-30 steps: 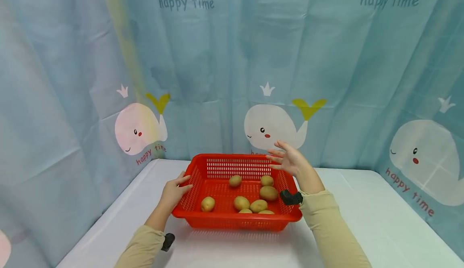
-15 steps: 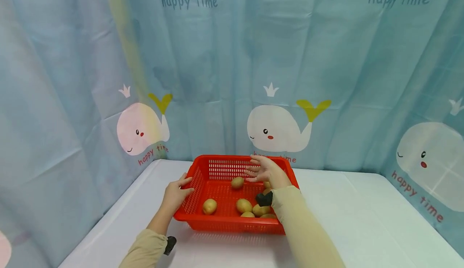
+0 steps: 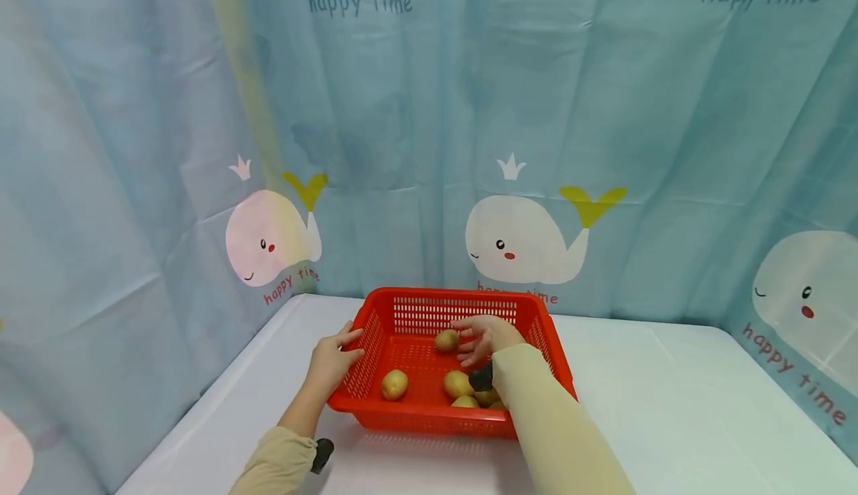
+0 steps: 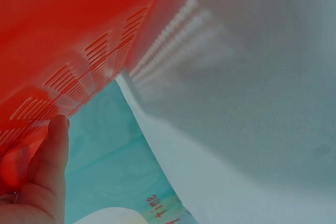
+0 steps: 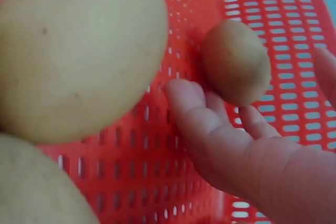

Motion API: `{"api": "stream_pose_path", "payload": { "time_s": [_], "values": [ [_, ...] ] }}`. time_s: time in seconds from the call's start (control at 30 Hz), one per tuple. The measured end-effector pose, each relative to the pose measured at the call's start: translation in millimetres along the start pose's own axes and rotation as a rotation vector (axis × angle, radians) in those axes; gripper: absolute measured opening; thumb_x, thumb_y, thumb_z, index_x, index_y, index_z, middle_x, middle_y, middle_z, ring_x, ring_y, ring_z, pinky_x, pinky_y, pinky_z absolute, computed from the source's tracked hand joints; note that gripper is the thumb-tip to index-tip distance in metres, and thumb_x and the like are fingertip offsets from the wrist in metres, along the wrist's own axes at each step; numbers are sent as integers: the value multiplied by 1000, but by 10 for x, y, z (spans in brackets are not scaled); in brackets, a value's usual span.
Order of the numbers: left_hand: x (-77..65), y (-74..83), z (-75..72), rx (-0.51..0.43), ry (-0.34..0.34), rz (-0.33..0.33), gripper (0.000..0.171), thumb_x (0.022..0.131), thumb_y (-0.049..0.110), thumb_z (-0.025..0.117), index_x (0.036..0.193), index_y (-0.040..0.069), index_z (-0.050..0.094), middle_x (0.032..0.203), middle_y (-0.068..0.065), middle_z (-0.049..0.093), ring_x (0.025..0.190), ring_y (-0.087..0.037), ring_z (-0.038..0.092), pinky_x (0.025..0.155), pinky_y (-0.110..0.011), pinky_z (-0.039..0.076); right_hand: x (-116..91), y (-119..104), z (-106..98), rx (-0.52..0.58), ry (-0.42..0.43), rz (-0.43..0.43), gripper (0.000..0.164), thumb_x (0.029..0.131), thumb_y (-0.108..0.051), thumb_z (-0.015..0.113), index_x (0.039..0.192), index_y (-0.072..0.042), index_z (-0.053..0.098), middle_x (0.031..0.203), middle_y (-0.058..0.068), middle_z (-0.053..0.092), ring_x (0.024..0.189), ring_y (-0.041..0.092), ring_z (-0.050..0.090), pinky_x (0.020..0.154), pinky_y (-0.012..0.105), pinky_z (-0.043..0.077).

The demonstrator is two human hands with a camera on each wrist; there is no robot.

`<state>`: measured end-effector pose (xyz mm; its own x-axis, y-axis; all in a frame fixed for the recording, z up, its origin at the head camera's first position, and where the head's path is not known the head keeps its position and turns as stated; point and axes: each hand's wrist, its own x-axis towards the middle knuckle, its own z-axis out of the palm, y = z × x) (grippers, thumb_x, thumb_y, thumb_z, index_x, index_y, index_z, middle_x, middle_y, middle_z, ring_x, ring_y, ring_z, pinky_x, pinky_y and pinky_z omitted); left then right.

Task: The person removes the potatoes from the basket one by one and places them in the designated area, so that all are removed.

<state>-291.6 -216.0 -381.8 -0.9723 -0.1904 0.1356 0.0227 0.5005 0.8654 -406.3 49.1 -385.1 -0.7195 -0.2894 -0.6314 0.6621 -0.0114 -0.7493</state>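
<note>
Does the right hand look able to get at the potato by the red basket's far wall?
Probably yes: the right hand is inside the red basket, fingers open beside the potato, and nothing appears to stand between them.

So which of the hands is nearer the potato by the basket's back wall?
Right. The right hand is close beside that potato, just to its right; whether they touch is unclear. The left hand is farther off, holding the left side of the basket.

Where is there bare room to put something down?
Free: white tabletop between the red perforated plastic basket and right-hand blue curtain; also basket floor behind the leftmost oval tan potato. Crowded: the basket's near right, with clustered potatoes and beige sleeve.
</note>
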Motion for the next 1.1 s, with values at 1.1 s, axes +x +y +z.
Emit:
{"api": "stream_pose_path", "payload": {
  "time_s": [1.1],
  "values": [
    [-19, 29, -7, 1, 1, 0, 41, 90, -4, 58, 131, -8, 55, 149, -20, 36, 138, -45, 28, 99, -52, 42, -14, -198, 130, -196, -89, -203, 51, 89, -15, 69, 130, 6, 47, 122, 24, 52, 106, 40, 60, 94, 47, 48]
  ]
}}
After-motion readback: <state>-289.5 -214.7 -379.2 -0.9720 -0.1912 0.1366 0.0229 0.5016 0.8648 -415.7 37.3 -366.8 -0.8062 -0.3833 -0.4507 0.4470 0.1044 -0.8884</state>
